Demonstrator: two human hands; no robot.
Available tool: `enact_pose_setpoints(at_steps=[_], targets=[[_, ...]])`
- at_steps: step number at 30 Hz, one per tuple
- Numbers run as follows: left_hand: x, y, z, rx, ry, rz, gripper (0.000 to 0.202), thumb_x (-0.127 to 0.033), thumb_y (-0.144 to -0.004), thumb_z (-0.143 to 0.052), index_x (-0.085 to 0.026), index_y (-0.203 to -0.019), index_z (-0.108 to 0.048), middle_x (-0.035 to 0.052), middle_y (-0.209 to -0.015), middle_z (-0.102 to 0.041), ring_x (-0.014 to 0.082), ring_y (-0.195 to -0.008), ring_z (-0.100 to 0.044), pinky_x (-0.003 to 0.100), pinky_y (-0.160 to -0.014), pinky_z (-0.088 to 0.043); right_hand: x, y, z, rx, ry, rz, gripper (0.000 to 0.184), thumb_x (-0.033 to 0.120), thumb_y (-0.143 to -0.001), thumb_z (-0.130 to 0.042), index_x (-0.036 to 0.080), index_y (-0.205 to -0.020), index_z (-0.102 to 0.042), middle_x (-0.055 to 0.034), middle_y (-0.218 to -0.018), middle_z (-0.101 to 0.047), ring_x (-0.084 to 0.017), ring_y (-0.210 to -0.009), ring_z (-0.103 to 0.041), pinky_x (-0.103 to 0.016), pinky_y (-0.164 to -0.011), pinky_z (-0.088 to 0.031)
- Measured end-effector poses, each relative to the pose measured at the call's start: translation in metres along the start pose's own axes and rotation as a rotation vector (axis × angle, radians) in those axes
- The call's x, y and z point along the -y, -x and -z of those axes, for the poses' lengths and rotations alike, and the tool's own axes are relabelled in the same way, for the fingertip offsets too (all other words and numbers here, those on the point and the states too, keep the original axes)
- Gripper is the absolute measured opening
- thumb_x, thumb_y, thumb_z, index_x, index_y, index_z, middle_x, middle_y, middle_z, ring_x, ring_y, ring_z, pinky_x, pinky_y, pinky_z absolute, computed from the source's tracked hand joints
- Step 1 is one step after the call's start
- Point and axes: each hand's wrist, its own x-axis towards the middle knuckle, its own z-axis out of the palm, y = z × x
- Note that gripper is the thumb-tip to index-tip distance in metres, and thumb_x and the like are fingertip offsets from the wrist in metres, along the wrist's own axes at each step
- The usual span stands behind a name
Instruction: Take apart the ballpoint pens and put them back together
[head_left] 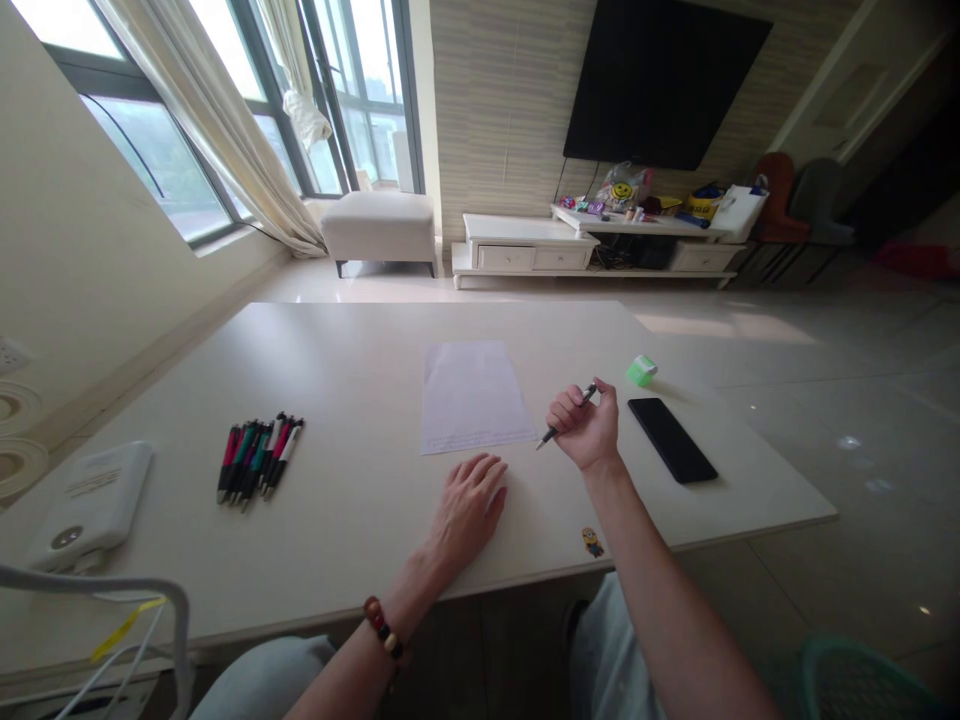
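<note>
My right hand (587, 425) is closed around a ballpoint pen (551, 434), with the thumb up by its top end and the tip pointing down to the left. Just left of that tip lies a sheet of white paper (474, 395), with faint lines of marks along its near edge. My left hand (471, 505) rests palm down on the table below the paper, its fingers stretched out and holding nothing. A bead bracelet (385, 630) circles the left wrist. Off to the left, several click pens (259, 460) in red, teal, purple and white lie in a bunch.
The white table (352, 540) carries a black phone (672, 440) and a green-and-white cube (642, 370) at right, a small cartoon sticker (592, 542) near the front edge, and a white power bank (94, 505) with cables at left. A green basket (855, 680) stands on the floor.
</note>
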Motion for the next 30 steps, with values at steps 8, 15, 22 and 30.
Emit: enact_pose_setpoints(at_steps=[8,15,22,30], targets=[[0.004,-0.001,-0.013,0.051,-0.224,0.051,0.047,-0.039,-0.090,-0.037,-0.021,-0.133,-0.039,0.0102,-0.143,-0.035,0.0282,-0.134,-0.026,0.055,-0.107,-0.019,-0.005,-0.018,0.005,-0.107,0.131,0.041,0.030,0.044,-0.079,-0.046,0.019,-0.063,-0.052,0.0089,-0.041,-0.027,-0.006,-0.033,-0.018,-0.021,-0.034,-0.020],[-0.001,-0.002,-0.008,0.066,-0.222,0.058,0.042,-0.034,-0.090,-0.038,-0.020,-0.129,-0.044,0.0090,-0.138,-0.043,0.0259,-0.130,-0.034,0.050,-0.108,-0.022,-0.028,-0.029,0.004,-0.158,0.572,-0.093,0.045,0.049,-0.084,-0.036,0.013,-0.078,-0.063,-0.0049,-0.051,-0.059,-0.013,-0.042,-0.051,-0.021,-0.037,-0.033],[0.002,-0.001,-0.012,0.067,-0.197,0.029,0.045,-0.035,-0.091,-0.034,-0.018,-0.133,-0.040,0.0104,-0.141,-0.039,0.0258,-0.133,-0.029,0.050,-0.109,-0.021,-0.056,-0.029,0.010,-0.132,0.984,0.080,0.019,0.036,-0.075,-0.052,0.018,-0.076,-0.058,0.0046,-0.046,-0.050,-0.009,-0.038,-0.043,-0.018,-0.035,-0.028],[0.004,0.000,-0.012,0.053,-0.159,0.030,0.045,-0.035,-0.091,-0.035,-0.019,-0.133,-0.040,0.0100,-0.141,-0.040,0.0264,-0.132,-0.029,0.051,-0.108,-0.021,-0.084,-0.034,0.024,-0.232,1.265,0.254,0.017,0.024,-0.072,-0.042,0.018,-0.069,-0.058,0.0039,-0.043,-0.047,-0.012,-0.041,-0.044,-0.022,-0.043,-0.033]])
